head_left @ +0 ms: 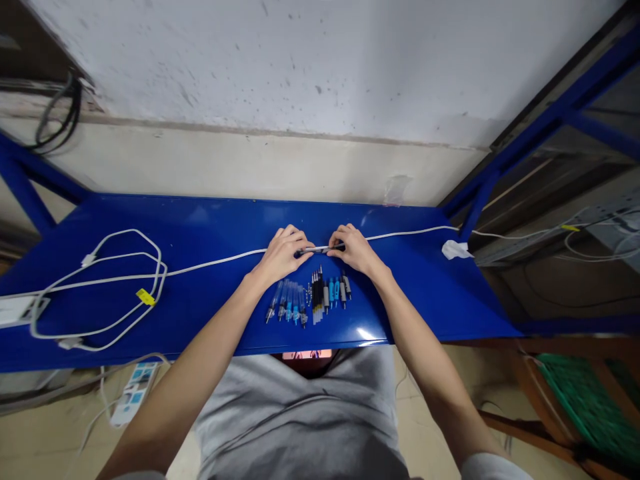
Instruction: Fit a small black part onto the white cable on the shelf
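Note:
My left hand and my right hand hold the two ends of one slim pen level between them, just above the blue metal shelf. Right below the hands, several pen parts lie in a row on the shelf: clear barrels with blue tips on the left, dark refills in the middle, short blue and grey pieces on the right. A white cable runs across the shelf behind my hands.
Coiled white cable with a yellow tag lies on the shelf's left part. A white plug or wad sits at the right end. A power strip lies on the floor below. Blue frame bars rise at both sides.

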{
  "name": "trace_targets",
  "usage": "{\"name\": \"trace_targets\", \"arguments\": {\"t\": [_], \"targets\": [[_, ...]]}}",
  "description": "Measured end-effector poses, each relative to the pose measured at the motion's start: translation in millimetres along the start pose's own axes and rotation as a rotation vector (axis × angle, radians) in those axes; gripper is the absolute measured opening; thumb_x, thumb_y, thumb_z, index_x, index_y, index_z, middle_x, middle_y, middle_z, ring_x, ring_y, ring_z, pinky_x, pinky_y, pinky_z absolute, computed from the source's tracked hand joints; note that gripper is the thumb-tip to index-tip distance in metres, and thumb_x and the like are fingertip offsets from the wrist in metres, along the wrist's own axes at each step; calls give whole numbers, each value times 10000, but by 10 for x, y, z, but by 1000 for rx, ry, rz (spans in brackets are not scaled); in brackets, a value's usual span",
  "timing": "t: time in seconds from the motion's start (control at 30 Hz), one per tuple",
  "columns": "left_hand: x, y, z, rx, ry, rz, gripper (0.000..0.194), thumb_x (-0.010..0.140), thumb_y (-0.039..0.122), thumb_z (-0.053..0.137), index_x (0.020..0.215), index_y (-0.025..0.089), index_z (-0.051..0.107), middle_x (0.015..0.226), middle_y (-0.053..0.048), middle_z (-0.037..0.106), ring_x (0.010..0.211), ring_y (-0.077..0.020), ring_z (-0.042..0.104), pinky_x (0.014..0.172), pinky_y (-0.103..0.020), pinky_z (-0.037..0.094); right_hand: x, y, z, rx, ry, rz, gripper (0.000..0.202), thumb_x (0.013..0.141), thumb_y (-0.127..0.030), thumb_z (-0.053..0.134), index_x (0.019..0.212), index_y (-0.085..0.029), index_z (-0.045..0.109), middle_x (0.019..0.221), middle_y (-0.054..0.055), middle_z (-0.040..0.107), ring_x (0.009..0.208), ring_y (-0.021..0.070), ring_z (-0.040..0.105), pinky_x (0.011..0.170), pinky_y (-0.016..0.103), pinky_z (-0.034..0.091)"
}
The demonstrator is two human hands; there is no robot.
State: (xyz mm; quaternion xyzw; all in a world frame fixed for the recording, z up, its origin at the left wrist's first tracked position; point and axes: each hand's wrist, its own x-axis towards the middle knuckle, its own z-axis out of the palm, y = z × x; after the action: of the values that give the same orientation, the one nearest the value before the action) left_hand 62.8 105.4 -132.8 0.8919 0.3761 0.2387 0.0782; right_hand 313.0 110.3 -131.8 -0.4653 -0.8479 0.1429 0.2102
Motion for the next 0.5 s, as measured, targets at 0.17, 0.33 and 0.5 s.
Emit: {"name": "trace_targets", "arguments": {"t": [0.17, 0.33, 0.5], "targets": [[2, -1, 10, -17, 39, 29, 134, 959, 307, 687, 1031, 244, 780, 990, -59, 716, 1034, -258, 563, 848, -413, 410, -3, 6, 6, 50, 0, -31, 186, 846, -282, 831, 903, -193, 678, 887, 15, 615, 851, 193, 558, 966, 379, 376], [-7, 52, -34, -27, 246, 19, 193, 1020, 331, 600, 1015, 226, 762, 938, -58, 729, 982, -240, 580, 840, -408, 413, -8, -107, -43, 93, 141, -56, 215, 918, -407, 747, 986, -214, 681, 846, 17, 613, 829, 205, 540, 943, 387, 396], [24, 131, -100, -94, 451, 12, 222, 1038, 320, 568, 977, 217, 754, 873, -43, 725, 917, -213, 589, 863, -413, 438, -105, -267, -318, 399, 470, 49, 270, 1012, -460, 594, 1096, -233, 713, 959, 41, 684, 886, 201, 607, 867, 362, 476]]}}
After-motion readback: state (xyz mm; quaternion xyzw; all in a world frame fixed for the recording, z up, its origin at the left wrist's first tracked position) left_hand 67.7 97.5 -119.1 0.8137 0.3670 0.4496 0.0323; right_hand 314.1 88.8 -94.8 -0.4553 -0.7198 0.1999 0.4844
